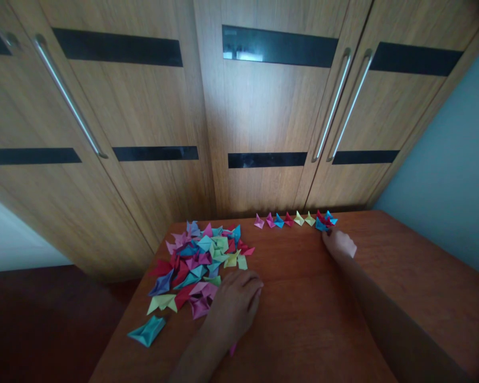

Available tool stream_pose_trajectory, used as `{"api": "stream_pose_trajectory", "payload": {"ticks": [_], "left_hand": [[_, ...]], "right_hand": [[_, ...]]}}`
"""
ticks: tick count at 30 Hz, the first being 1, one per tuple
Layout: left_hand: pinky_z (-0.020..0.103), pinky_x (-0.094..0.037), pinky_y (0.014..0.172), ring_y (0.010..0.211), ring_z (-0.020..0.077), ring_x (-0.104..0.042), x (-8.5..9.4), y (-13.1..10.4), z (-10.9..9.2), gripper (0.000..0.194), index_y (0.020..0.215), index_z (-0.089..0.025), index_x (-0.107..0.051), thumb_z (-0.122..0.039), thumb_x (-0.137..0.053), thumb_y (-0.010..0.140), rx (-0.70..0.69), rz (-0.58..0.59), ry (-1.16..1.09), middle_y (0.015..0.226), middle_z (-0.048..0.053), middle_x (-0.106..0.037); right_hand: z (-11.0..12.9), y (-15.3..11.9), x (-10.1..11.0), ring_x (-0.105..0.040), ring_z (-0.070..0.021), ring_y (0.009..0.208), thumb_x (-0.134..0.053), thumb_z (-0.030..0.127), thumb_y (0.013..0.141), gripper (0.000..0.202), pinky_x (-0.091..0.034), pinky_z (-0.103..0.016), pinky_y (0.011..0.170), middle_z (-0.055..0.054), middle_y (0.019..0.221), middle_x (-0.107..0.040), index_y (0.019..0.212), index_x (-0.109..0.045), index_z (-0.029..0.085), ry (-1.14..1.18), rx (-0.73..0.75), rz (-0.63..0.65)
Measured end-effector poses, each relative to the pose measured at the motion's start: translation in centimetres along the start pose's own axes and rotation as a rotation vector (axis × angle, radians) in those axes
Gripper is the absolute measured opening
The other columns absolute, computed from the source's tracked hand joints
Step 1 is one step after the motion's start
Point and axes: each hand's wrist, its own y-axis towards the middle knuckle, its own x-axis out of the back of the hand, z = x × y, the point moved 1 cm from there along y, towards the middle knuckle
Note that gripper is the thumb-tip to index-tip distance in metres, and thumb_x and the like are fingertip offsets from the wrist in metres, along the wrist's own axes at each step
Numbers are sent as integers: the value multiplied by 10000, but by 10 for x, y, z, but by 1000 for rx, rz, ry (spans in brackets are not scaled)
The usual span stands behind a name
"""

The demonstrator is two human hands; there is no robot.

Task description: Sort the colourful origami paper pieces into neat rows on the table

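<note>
My right hand (340,244) reaches to the far right end of a row of folded paper boats, its fingers closed at a blue paper boat (322,225). Against that boat sit a red paper boat (325,218) and more blue folds; their overlap hides which parts belong together. My left hand (236,302) lies low over the table beside a heap of colourful folded paper boats (199,260). Its fingers are curled together, and what is under them is hidden. A bit of pink folded paper (232,349) peeks out below that hand.
The row continues leftward with a yellow boat (299,218), a dark red boat (288,219) and a pink boat (259,221). One teal boat (147,331) lies apart near the left edge of the wooden table (295,319). Wooden cupboard doors (263,111) stand behind.
</note>
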Motion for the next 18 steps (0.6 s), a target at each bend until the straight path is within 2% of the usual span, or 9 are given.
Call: {"api": "stream_pose_trajectory", "payload": {"ticks": [8, 12, 15, 18], "left_hand": [[343, -472, 805, 872, 187, -578, 1, 0, 0, 198, 917, -214, -625, -109, -473, 843, -8, 17, 14, 921, 35, -630], [350, -468, 819, 882, 188, -576, 2, 1, 1, 191, 925, -209, -623, -122, -468, 853, -16, 23, 32, 924, 41, -627], [360, -465, 840, 911, 194, -570, 10, 2, 7, 201, 947, -209, -622, -120, -469, 852, -1, 16, 68, 954, 41, -628], [380, -456, 879, 982, 213, -563, 26, 2, 23, 221, 978, -205, -621, -111, -476, 841, 34, -39, 128, 1037, 59, -622]], "right_hand": [[1, -2, 0, -627, -300, 940, -414, 496, 864, 424, -484, -409, 742, -152, 982, -656, 1142, -609, 242, -1, 20, -17], [0, -9, 2, -630, -285, 924, -421, 494, 867, 411, -484, -385, 736, -147, 961, -660, 1100, -618, 220, 12, 11, -28], [-1, -24, 3, -635, -284, 897, -409, 481, 870, 397, -480, -363, 708, -139, 945, -663, 1078, -615, 212, 61, -12, -45], [4, -48, 1, -640, -261, 857, -414, 452, 868, 361, -463, -324, 672, -113, 914, -671, 1088, -593, 228, 112, 43, -45]]}}
